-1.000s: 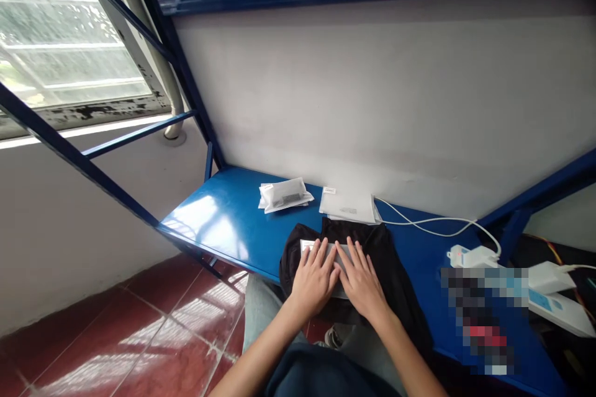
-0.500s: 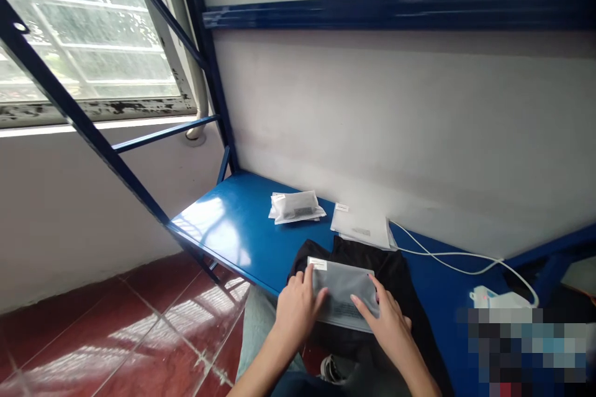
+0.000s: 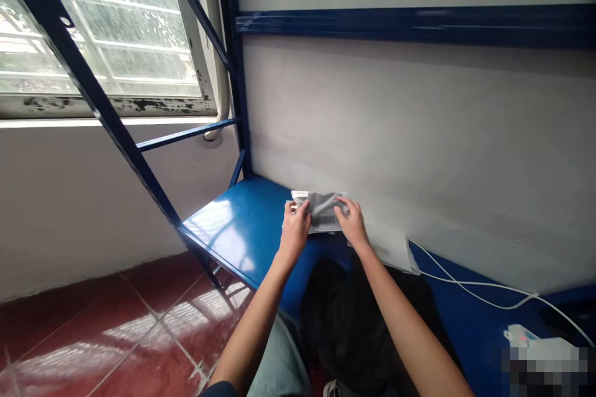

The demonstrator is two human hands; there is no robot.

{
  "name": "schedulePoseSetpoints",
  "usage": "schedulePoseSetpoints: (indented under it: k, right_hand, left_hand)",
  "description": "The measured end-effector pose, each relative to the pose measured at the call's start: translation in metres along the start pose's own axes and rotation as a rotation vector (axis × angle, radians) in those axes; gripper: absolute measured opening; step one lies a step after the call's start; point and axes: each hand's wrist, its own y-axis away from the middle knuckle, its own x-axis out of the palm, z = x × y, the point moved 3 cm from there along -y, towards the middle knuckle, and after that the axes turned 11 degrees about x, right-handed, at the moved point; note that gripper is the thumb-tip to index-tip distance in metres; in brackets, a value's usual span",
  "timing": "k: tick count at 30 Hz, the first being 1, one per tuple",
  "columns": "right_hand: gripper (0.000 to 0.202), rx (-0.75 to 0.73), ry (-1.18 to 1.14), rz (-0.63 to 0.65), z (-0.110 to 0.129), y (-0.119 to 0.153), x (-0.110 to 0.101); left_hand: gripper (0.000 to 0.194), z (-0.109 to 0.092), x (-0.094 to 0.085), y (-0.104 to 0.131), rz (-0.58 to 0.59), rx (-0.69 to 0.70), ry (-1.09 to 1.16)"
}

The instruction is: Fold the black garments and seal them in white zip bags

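Note:
A frosted plastic pouch (image 3: pixel 322 209) with a small white label at its upper left is held by both my hands near the wall, over the small stack of pouches at the back of the blue board. My left hand (image 3: pixel 295 223) pinches its left end, thumb on top. At the right end my right hand (image 3: pixel 351 220) grips it with thumb and fingers. The stack beneath is mostly hidden. Nearer to me, a black cloth (image 3: pixel 339 316) lies across the board's edge. Part of another white pouch (image 3: pixel 393 249) shows behind my right forearm.
The blue board (image 3: pixel 251 211) runs along the wall, framed by blue metal bars (image 3: pixel 186 133). A white cable (image 3: pixel 484 285) curls on the right, near a white object (image 3: pixel 526 336), partly blurred out. Red floor tiles (image 3: pixel 139 335) lie below left, under a window (image 3: pixel 125 31).
My hands have lifted the pouch off the black cloth and carried it forward and to the left, to the stack by the wall. The view has shifted slightly left.

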Motion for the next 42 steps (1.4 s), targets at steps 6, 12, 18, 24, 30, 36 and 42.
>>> schedulePoseSetpoints:
  k: [6, 12, 18, 24, 30, 36, 42]
  right_hand:
    - [0.051, -0.091, 0.17, 0.144, 0.007, -0.034, 0.075]
    - [0.057, -0.192, 0.228, 0.278, -0.014, -0.029, 0.101]
    - [0.054, -0.157, 0.193, 0.31, -0.008, -0.032, 0.089]
    - [0.053, -0.013, 0.137, 0.073, -0.089, 0.023, -0.045]
    - [0.065, 0.313, 0.229, -0.09, -0.204, 0.123, -0.152]
    - [0.044, 0.427, 0.204, -0.127, -0.223, 0.118, -0.134]
    - [0.037, 0.314, 0.015, -0.17, -0.22, 0.104, -0.143]
  left_hand:
    - [0.047, 0.032, 0.042, -0.029, 0.125, 0.075, -0.144]
    - [0.055, 0.037, 0.07, -0.02, 0.161, 0.103, -0.178]
    - [0.052, 0.034, 0.06, -0.025, 0.213, 0.077, -0.172]
    - [0.042, -0.031, 0.051, 0.0, 0.269, 0.231, -0.063]
    - [0.03, -0.101, 0.104, 0.022, 0.516, 0.385, 0.113]
    - [0.023, -0.105, 0.123, 0.005, 0.59, 0.35, 0.2]
    - [0.027, -0.099, 0.113, 0.005, 0.525, 0.31, 0.317]
